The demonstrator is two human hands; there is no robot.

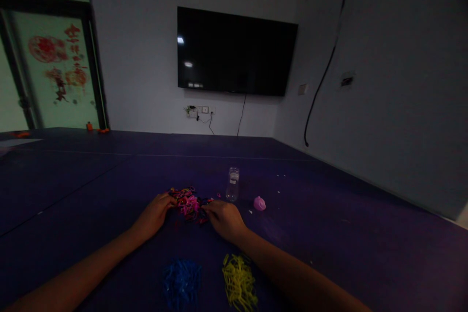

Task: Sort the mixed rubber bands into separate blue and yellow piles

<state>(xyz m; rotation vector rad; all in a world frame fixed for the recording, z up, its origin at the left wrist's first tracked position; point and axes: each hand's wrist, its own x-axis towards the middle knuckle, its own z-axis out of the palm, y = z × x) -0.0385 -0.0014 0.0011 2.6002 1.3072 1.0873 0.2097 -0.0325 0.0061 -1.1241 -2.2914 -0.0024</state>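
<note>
A loose heap of small coloured rubber bands (190, 205), mostly pink, red and dark ones, lies on the purple surface between my hands. At its left edge, my left hand (158, 210) has its fingers closed on bands. From the right, my right hand (225, 218) pinches at the heap's edge with thumb and forefinger; its fingertips partly hide what they grip. Nearer to me lie a pile of blue rubber bands (182, 282) and a pile of yellow rubber bands (239, 282), the yellow one beside my right forearm.
A clear bottle (233, 185) stands upright just beyond my right hand. To its right sits a small pink object (259, 203), perhaps a lid. White scraps (250, 211) dot the purple surface (329, 243). A television (236, 53) hangs on the far wall.
</note>
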